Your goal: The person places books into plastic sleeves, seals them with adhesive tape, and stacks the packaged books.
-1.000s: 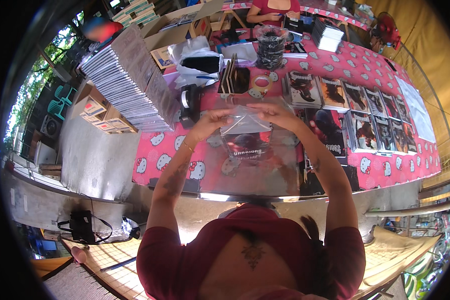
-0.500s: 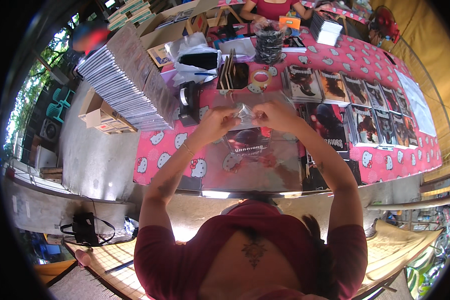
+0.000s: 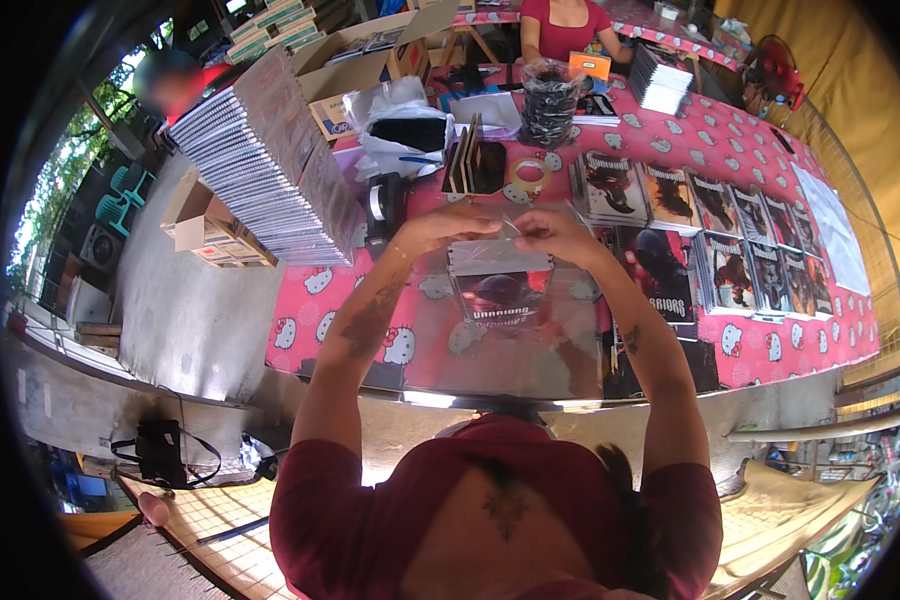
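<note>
Above the pink patterned tablecloth (image 3: 300, 320), left hand (image 3: 440, 228) and right hand (image 3: 555, 232) together pinch a clear plastic sleeve (image 3: 500, 290) upright, keeping its top edge accessible.

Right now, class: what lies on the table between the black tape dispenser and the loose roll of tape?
In the head view, a small upright rack of flat cases stands between the tape dispenser and the roll of tape.

- tape dispenser (image 3: 382, 205) sits on the pink tablecloth (image 3: 310, 300), just right of the leaning stack of cases (image 3: 270, 165)
- tape roll (image 3: 530, 174) further right
- cardboard box (image 3: 365, 50) behind the stack
</note>
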`<action>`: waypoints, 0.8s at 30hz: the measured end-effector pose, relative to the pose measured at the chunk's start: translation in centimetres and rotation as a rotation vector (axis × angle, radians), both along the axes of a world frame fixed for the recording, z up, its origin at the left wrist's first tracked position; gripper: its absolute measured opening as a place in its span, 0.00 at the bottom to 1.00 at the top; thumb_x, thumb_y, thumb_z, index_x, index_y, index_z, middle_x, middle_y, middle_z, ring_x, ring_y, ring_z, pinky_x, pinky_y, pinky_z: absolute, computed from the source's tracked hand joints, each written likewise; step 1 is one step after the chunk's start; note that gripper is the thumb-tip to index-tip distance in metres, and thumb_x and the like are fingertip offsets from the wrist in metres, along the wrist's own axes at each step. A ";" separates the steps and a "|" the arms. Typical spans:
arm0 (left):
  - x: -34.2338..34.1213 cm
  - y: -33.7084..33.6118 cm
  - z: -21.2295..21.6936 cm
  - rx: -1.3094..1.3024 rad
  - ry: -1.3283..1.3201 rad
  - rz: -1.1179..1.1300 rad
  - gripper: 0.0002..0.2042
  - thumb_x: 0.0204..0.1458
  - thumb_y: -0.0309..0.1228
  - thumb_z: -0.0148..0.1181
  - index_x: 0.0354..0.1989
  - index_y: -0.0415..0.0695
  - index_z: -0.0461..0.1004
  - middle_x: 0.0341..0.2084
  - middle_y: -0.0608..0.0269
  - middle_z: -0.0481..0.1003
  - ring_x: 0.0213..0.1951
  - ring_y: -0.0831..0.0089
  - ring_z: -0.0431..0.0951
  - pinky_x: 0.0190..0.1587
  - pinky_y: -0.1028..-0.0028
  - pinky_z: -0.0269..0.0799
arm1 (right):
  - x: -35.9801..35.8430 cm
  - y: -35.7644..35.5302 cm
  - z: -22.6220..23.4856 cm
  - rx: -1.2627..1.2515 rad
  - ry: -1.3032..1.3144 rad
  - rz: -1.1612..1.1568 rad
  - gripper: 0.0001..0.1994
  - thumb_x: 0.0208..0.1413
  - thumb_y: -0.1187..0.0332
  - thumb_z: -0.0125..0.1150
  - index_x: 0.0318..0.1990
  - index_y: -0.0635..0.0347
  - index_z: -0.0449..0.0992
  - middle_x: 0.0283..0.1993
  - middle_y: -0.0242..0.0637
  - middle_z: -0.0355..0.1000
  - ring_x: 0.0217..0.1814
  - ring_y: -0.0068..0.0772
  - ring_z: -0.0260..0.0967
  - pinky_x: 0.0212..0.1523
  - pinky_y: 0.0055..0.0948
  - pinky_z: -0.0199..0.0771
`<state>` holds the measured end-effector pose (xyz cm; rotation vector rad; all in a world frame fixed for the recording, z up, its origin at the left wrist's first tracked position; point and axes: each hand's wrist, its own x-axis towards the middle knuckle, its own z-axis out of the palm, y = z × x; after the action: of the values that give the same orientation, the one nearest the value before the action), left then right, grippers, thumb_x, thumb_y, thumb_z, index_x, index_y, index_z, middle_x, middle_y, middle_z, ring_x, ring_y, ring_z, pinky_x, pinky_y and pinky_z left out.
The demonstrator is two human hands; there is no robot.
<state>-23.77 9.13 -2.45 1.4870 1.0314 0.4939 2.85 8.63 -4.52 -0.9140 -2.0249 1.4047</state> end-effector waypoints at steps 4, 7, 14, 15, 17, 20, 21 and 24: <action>-2.5 1.0 -3.9 0.023 -0.468 0.269 0.14 0.51 0.35 0.67 0.40 0.37 0.80 0.32 0.58 0.81 0.36 0.73 0.80 0.41 0.76 0.72 | 0.1 -0.4 0.3 -0.016 0.022 -0.020 0.18 0.56 0.66 0.68 0.53 0.61 0.75 0.44 0.32 0.76 0.47 0.22 0.72 0.51 0.26 0.71; -9.1 0.4 -5.8 0.442 0.277 0.802 0.09 0.51 0.33 0.67 0.37 0.42 0.80 0.30 0.59 0.79 0.27 0.74 0.77 0.36 0.71 0.74 | 0.2 -1.2 0.6 -0.062 0.041 -0.056 0.18 0.57 0.65 0.67 0.53 0.62 0.74 0.44 0.32 0.76 0.46 0.22 0.72 0.50 0.25 0.71; -20.4 -2.6 -12.5 -0.133 -0.505 1.027 0.05 0.53 0.32 0.65 0.33 0.45 0.77 0.15 0.72 0.65 0.16 0.80 0.61 0.34 0.66 0.73 | -1.2 -1.4 0.6 -0.008 0.045 -0.083 0.17 0.57 0.65 0.67 0.51 0.61 0.76 0.41 0.31 0.77 0.42 0.20 0.72 0.44 0.23 0.72; -19.8 -3.0 -13.2 0.000 -0.430 0.981 0.06 0.54 0.32 0.64 0.36 0.46 0.76 0.19 0.71 0.67 0.19 0.79 0.64 0.37 0.66 0.73 | -1.0 -1.1 0.2 -0.018 0.038 -0.087 0.17 0.57 0.64 0.67 0.51 0.61 0.77 0.41 0.31 0.77 0.42 0.20 0.72 0.44 0.23 0.72; -16.9 -3.4 -13.4 0.037 -0.519 1.026 0.07 0.54 0.32 0.63 0.40 0.47 0.75 0.27 0.70 0.70 0.26 0.76 0.68 0.43 0.65 0.71 | 0.2 -0.9 -0.5 -0.036 0.024 -0.117 0.17 0.57 0.63 0.67 0.51 0.60 0.77 0.41 0.31 0.77 0.43 0.20 0.72 0.43 0.23 0.72; -13.6 -4.7 -13.9 -0.152 -0.775 1.175 0.08 0.55 0.32 0.62 0.42 0.47 0.74 0.36 0.68 0.72 0.37 0.72 0.72 0.48 0.65 0.68 | 1.0 -1.3 -0.3 -0.037 0.023 -0.164 0.17 0.57 0.63 0.67 0.51 0.61 0.77 0.41 0.31 0.77 0.43 0.19 0.72 0.43 0.23 0.72; -14.0 -5.1 -14.6 -0.107 -0.757 1.178 0.09 0.55 0.32 0.61 0.42 0.46 0.74 0.36 0.68 0.73 0.36 0.71 0.73 0.46 0.66 0.69 | 0.6 -1.4 0.0 -0.037 0.035 -0.149 0.17 0.57 0.64 0.67 0.52 0.61 0.77 0.41 0.31 0.77 0.43 0.19 0.72 0.43 0.23 0.72; -18.9 -6.3 -18.2 0.368 -0.004 1.168 0.09 0.56 0.31 0.58 0.41 0.40 0.72 0.32 0.55 0.78 0.34 0.59 0.81 0.37 0.59 0.75 | -1.6 -1.7 0.5 -0.065 0.060 -0.055 0.17 0.57 0.64 0.67 0.52 0.61 0.76 0.41 0.30 0.76 0.43 0.19 0.72 0.43 0.22 0.71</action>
<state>-42.67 2.82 -20.62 1.0356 1.8316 1.5607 1.20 6.97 -4.01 -0.9365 -1.9054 1.4578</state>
